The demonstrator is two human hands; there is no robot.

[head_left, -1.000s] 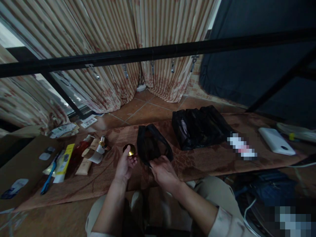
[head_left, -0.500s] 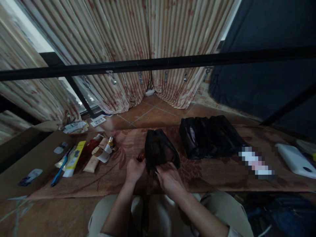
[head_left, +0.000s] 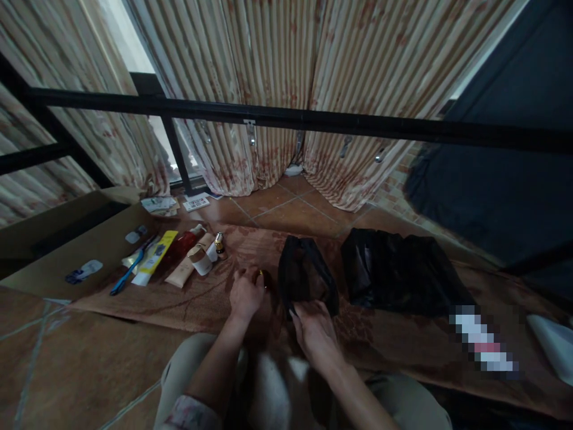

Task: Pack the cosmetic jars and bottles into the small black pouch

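Bench [head_left: 250, 242]: under both grips, its right end running out of frame.
Box [head_left: 107, 257]: far left of the left grip, its inside too dark to read.
Black bags [head_left: 398, 272]: right of the right grip, seams lost in shadow, so no sure count.
Pouch [head_left: 308, 278]: just beyond the right grip, mesh interior dim.
White case [head_left: 553, 343]: far right of the right grip, cut off by the frame.
Right grip [head_left: 317, 334]: pinching the pouch's near rim, fingertips partly hidden.
Left grip [head_left: 248, 292]: closed over the jar, fingers largely out of sight.
Yellow tube [head_left: 156, 257]: left of the left grip, print illegible.
Jar [head_left: 266, 279]: under the left grip, mostly covered, an amber-gold edge showing; contact with the bench cannot be told.
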